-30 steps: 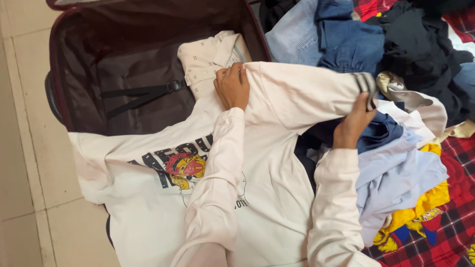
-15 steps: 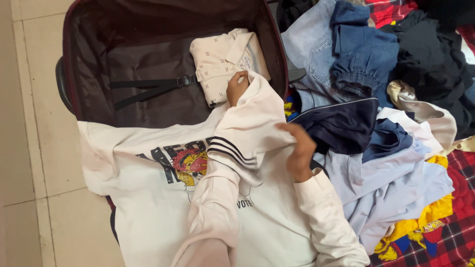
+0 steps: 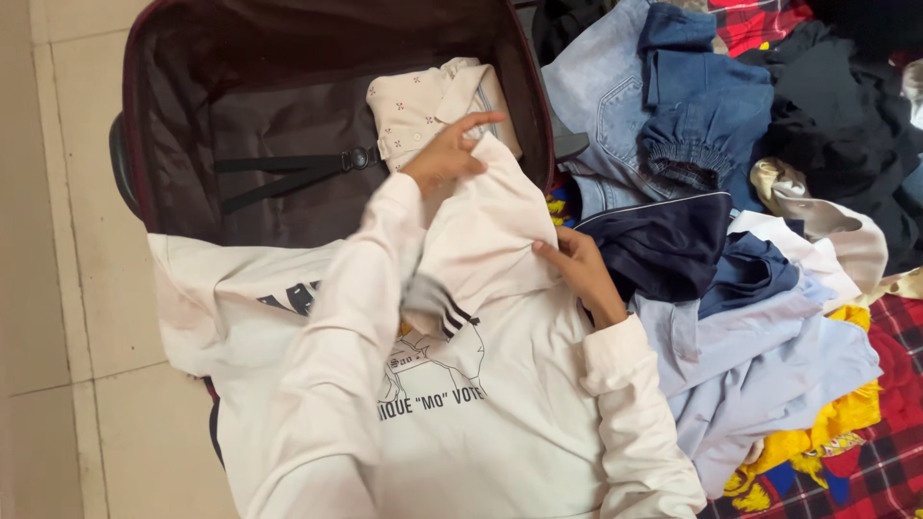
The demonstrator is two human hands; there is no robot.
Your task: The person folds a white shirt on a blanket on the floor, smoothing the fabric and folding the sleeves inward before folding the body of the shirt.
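Cream sweatshirt [image 3: 519, 404] spread over the open suitcase's [image 3: 524, 86] near edge, long axis running six to twelve o'clock. Folded sleeve [image 3: 490, 235] lying across its top, striped cuff toward eight. Left hand [image 3: 444, 154] pressing at the fold's twelve, fingers spread, seemingly ungripped. Right hand [image 3: 577, 269] flat at three, nearer.

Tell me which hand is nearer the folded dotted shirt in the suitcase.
Left. The left hand overlaps the shirt's lower edge; the right hand lies lower, by the navy garment.
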